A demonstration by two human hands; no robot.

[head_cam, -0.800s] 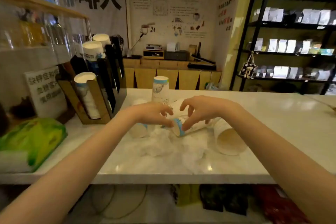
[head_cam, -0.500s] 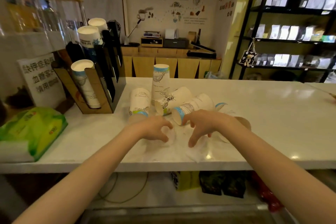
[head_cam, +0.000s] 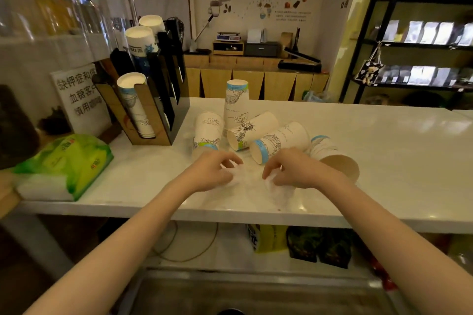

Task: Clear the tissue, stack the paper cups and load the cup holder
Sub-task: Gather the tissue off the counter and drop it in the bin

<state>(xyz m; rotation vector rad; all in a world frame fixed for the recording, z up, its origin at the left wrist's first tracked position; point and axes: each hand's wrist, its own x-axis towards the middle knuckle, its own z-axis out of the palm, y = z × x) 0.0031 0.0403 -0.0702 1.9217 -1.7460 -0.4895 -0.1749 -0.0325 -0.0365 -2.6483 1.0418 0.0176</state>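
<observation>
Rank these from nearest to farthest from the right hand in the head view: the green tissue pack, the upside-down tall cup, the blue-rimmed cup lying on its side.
1. Blue-rimmed lying cup, just beyond the right hand.
2. Upside-down tall cup, farther back, centre.
3. Green tissue pack, far left.

On my white counter (head_cam: 384, 151) lie white paper cups (head_cam: 281, 139) with black line drawings and blue or green rim bands, one showing a brown inside (head_cam: 340, 165), beside white crumpled tissue (head_cam: 256, 181), a green-and-yellow tissue pack (head_cam: 69, 161) and a black-and-wood cup holder (head_cam: 156, 100).
</observation>
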